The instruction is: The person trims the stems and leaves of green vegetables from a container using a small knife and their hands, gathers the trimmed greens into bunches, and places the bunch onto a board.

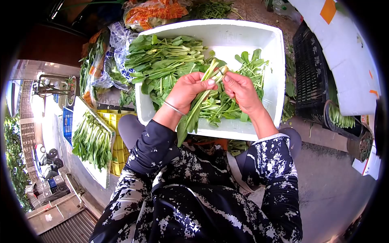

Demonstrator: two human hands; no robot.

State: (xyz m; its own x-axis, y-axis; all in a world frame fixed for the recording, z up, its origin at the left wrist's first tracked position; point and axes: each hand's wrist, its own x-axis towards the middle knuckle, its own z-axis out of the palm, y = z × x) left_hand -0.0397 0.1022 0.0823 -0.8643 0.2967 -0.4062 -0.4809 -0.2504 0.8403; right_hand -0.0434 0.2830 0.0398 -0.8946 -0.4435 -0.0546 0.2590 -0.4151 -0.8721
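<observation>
My left hand (187, 92), with a bangle at the wrist, is closed round a small bunch of leafy greens (195, 106). The pale stem ends point up and away from me, and the leaves hang toward my lap. At the stem ends, my right hand (242, 92) is closed in a pinch on the greens. Whether some small thing also lies between those fingertips I cannot tell. Both hands are above a white foam box (276, 77) that rests in front of my knees. Inside it, a thick pile of greens (166, 54) lies at the left and looser greens (253, 67) at the right.
Plastic bags (152, 14) crowd the box's far left corner. On the left, a tilted white board (97, 176) bearing greens leans by a yellow crate (117, 152). A black crate (310, 75) and white foam panel (356, 69) stand at the right.
</observation>
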